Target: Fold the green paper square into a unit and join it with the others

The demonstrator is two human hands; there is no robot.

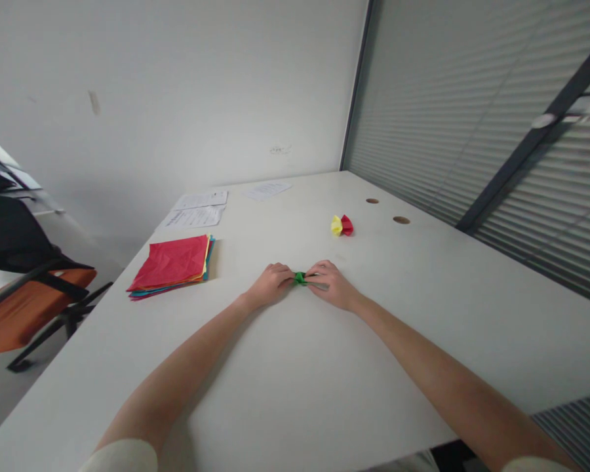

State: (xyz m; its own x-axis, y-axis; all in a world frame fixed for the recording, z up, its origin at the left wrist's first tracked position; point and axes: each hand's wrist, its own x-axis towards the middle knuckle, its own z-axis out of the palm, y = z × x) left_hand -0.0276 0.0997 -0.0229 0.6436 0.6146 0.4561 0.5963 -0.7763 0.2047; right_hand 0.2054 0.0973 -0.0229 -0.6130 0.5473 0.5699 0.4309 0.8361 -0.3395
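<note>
A small piece of folded green paper (299,278) lies at the middle of the white table, mostly covered by my fingers. My left hand (271,284) pinches its left end, with the fingertips closed together. From the other side my right hand (332,285) grips the right end between thumb and fingers. Only the green middle part shows between the two hands. Beyond my right hand rests a gathered paper piece (342,225), yellow on its left half and red on its right. To the left lies a stack of coloured paper sheets (172,262) with a red one on top.
Printed sheets (196,216) lie at the far left of the white table (285,393), with another sheet (268,190) near the wall. Two round holes (401,220) pierce the tabletop at right. Blinds (472,118) border the right side. An orange chair (34,301) stands left.
</note>
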